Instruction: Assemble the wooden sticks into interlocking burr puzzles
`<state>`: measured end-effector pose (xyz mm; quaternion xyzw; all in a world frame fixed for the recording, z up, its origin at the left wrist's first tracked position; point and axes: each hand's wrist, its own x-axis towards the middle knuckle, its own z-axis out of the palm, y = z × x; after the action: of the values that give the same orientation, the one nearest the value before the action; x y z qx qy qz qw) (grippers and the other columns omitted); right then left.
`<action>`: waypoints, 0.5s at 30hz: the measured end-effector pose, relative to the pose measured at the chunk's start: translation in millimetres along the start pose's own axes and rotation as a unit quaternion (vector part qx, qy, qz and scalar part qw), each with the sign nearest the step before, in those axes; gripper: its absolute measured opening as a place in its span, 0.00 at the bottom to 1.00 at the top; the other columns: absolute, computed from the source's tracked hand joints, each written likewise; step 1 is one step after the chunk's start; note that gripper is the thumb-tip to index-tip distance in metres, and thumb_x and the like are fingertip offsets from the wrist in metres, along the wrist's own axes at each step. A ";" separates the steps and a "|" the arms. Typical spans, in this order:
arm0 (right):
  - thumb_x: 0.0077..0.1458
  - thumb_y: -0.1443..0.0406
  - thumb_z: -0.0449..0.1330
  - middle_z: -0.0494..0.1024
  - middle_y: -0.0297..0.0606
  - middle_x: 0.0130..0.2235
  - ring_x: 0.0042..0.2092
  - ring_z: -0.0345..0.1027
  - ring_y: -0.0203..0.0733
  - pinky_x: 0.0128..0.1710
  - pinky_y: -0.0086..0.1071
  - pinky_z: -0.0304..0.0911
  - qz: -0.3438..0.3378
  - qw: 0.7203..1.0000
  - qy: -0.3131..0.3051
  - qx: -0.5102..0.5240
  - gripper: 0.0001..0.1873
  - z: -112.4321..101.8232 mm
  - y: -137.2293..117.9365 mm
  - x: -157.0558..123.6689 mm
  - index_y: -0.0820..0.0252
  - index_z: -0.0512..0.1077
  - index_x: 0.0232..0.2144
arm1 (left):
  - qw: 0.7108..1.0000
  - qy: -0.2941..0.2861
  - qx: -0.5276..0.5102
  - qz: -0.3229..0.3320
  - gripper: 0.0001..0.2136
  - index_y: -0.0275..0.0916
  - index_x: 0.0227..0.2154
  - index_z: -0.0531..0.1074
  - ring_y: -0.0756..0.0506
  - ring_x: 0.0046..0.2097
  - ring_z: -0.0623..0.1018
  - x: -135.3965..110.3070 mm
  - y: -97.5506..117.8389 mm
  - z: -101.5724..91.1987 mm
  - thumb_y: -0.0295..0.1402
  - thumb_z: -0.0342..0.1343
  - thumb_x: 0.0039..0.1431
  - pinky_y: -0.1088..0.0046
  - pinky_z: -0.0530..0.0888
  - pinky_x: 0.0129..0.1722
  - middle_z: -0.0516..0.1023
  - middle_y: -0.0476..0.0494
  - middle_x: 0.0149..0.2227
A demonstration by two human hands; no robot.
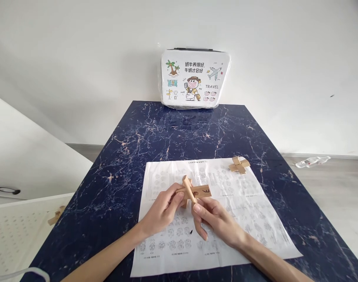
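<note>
Several interlocked wooden pieces form a burr puzzle (201, 190), held just above a printed sheet. A dark handwritten mark shows on the flat piece that sticks out to the right. My left hand (166, 203) grips the puzzle from the left, thumb on top. My right hand (216, 219) pinches the near end of the slanted wooden bar between thumb and fingers. Beneath both hands lies the white instruction sheet (155, 258), covered in small printed diagrams. The fingers hide part of the puzzle's underside.
A cross-shaped wooden puzzle (239, 165) rests at the sheet's far right corner. On the dark blue marbled table (167, 135), a white cartoon case (196, 78) stands against the wall. At left is a white basket (17, 223) with a wooden piece (56, 215). A clear bottle (312, 161) lies on the floor.
</note>
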<state>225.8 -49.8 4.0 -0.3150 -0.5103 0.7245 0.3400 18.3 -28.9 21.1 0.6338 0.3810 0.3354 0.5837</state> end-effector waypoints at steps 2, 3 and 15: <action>0.72 0.46 0.58 0.68 0.25 0.21 0.20 0.64 0.32 0.29 0.32 0.65 -0.007 1.000 0.009 0.014 0.25 2.1 0.7 1.2 0.56 0.65 0.30 | 1.000 0.007 -0.005 -0.003 0.18 0.39 0.51 0.73 0.48 0.29 0.64 0.3 -0.4 1.6 0.47 0.45 0.80 0.71 0.64 0.31 0.66 0.51 0.29; 0.71 0.45 0.59 0.68 0.25 0.24 0.20 0.66 0.32 0.28 0.32 0.65 -0.012 1.000 0.015 0.020 0.25 3.1 1.6 1.9 0.57 0.65 0.32 | 1.000 0.011 -0.002 -0.003 0.18 0.39 0.50 0.73 0.48 0.29 0.65 0.5 -0.9 2.2 0.47 0.45 0.80 0.71 0.65 0.31 0.67 0.51 0.29; 0.74 0.52 0.59 0.75 0.31 0.31 0.26 0.74 0.35 0.30 0.33 0.70 -0.040 0.999 -0.021 0.016 0.17 1.2 3.9 0.4 0.59 0.71 0.49 | 1.000 -0.005 0.003 -0.013 0.18 0.39 0.46 0.72 0.48 0.29 0.65 -2.1 0.9 -1.1 0.48 0.45 0.79 0.71 0.65 0.31 0.67 0.51 0.29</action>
<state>223.9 -51.0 0.6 -0.2736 -0.5175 0.7247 0.3635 16.4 -30.3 22.1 0.6319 0.3874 0.3238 0.5880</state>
